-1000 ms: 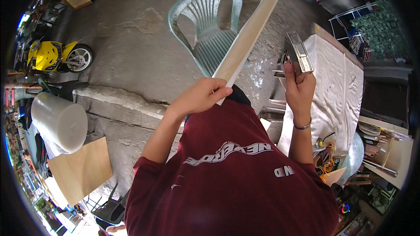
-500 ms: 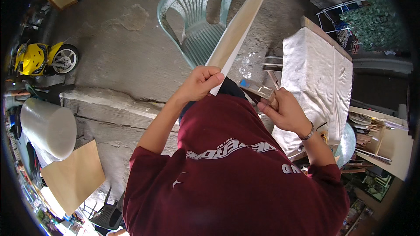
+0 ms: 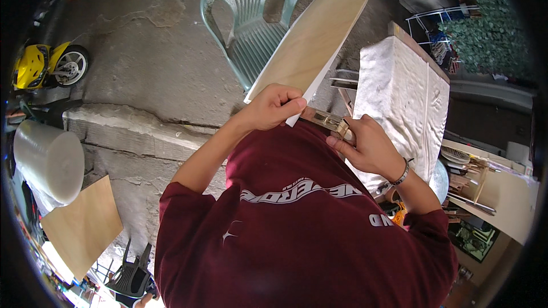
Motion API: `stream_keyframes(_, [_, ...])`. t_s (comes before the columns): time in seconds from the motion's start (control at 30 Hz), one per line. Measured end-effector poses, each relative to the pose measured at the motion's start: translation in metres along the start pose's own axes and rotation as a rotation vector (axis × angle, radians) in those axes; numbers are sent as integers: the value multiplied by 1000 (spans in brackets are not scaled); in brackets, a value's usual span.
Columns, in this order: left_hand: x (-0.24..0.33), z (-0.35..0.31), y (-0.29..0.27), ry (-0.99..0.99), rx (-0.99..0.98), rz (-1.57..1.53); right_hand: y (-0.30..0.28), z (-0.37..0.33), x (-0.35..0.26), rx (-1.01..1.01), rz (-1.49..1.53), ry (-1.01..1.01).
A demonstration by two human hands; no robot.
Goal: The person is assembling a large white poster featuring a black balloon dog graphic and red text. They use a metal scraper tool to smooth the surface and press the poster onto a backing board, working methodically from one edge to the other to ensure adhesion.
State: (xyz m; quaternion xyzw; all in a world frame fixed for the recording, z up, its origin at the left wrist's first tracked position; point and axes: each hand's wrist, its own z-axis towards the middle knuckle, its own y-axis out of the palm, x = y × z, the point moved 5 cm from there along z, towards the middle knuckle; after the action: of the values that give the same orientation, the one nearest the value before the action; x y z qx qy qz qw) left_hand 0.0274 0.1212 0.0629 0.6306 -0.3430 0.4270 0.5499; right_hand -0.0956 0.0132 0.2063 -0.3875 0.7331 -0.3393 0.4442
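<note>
My left hand is closed on the near end of a long, thin wood-coloured panel with white edges. The panel tilts up and away, over part of the green chair. My right hand is wrapped round a narrow metal hand tool, somewhat like a staple gun; its exact kind I cannot make out. The tool's far end points left, close beside the panel's lower corner. Whether it touches the panel I cannot tell.
A green plastic chair stands ahead. On my right is a cloth-covered table. A yellow motorcycle, a roll of clear wrap and a wooden sheet are on the left. A concrete ledge runs across the floor.
The panel has turned so that more of its wood-coloured face shows. My right hand has brought the metal tool left and up to the panel's near end. The view has shifted slightly.
</note>
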Motion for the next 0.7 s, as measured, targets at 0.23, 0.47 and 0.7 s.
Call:
stream_keyframes(0.23, [1, 0, 1, 42, 11, -27, 1, 3, -2, 10, -1, 1])
stream_keyframes(0.47, [1, -2, -3, 122, 60, -1, -4, 9, -14, 13, -53, -15])
stream_keyframes(0.7, [9, 0, -3, 257, 93, -26, 7, 13, -18, 139, 3, 88])
